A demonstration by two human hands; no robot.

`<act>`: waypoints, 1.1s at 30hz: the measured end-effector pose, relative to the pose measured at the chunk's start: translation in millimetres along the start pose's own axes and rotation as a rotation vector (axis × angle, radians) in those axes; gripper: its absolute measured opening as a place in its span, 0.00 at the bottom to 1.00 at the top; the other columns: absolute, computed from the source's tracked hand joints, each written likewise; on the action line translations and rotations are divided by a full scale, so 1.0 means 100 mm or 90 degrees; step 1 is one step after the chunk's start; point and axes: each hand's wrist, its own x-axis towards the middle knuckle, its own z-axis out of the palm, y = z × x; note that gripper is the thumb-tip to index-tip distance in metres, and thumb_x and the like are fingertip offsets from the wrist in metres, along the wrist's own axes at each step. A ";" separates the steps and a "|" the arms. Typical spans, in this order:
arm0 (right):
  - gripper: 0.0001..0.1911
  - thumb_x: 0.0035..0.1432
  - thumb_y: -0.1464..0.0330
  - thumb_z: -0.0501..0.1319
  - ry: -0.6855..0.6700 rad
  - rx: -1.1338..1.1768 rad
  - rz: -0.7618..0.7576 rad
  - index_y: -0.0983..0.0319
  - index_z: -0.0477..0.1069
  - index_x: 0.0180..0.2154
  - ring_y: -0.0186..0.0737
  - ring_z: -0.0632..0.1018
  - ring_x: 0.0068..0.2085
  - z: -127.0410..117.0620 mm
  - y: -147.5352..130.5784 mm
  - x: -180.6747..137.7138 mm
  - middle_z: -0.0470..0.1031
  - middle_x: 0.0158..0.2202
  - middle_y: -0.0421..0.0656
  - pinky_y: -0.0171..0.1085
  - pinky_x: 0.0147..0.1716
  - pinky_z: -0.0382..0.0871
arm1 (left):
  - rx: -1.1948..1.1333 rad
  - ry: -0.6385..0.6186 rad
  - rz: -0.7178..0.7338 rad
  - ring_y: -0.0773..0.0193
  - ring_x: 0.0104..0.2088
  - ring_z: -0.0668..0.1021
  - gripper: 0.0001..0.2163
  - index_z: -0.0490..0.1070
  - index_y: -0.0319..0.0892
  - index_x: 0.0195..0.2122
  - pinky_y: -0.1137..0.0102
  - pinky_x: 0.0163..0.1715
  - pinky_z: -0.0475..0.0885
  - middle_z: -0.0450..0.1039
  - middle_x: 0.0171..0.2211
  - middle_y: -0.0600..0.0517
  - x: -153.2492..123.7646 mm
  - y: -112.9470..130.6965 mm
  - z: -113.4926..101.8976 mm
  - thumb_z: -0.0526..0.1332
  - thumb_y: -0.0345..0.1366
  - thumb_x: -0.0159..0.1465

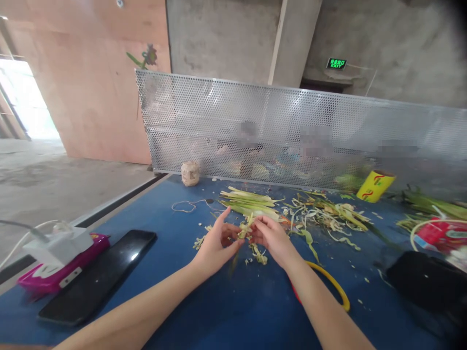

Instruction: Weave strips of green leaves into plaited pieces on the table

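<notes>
Between my two hands is a small, knotted-looking piece of pale yellow-green plant strip [245,228]. My left hand [216,243] pinches its lower left side with thumb and fingertips. With fingers bent, my right hand [272,237] grips the same piece from the right. Just below lies a similar pale plant piece [260,254] on the blue tabletop [175,287]. A bundle of long green-and-white leaf strips [251,200] rests beyond my hands. Part of a yellow-and-red ring-shaped thing [333,282] shows beside my right forearm.
At the left are a black phone [100,277] and a magenta power strip [87,255] with a white plug. A perforated metal screen [248,126] borders the far edge, near a ball of twine [190,173]. Loose plant scraps [328,214] and a yellow roll [375,186] sit to the right.
</notes>
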 end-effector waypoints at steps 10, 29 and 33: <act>0.17 0.47 0.57 0.61 -0.068 -0.033 -0.048 0.59 0.62 0.34 0.36 0.75 0.27 -0.03 0.00 -0.01 0.72 0.28 0.39 0.35 0.25 0.67 | -0.095 0.070 -0.031 0.70 0.28 0.73 0.42 0.33 0.48 0.60 0.73 0.23 0.71 0.65 0.45 0.46 0.05 0.03 0.00 0.62 0.32 0.51; 0.16 0.40 0.65 0.66 0.005 -0.112 -0.113 0.60 0.64 0.31 0.36 0.74 0.27 0.00 0.08 0.01 0.73 0.25 0.38 0.36 0.28 0.68 | -0.038 0.054 -0.016 0.64 0.32 0.75 0.45 0.24 0.51 0.60 0.77 0.15 0.71 0.66 0.50 0.42 0.05 0.04 -0.01 0.60 0.30 0.53; 0.14 0.39 0.65 0.66 0.003 -0.139 -0.122 0.60 0.64 0.29 0.34 0.73 0.24 0.01 0.08 0.00 0.72 0.22 0.37 0.35 0.26 0.67 | -0.037 0.015 -0.026 0.62 0.34 0.76 0.44 0.23 0.51 0.60 0.78 0.14 0.70 0.65 0.52 0.42 0.05 0.03 0.01 0.58 0.28 0.54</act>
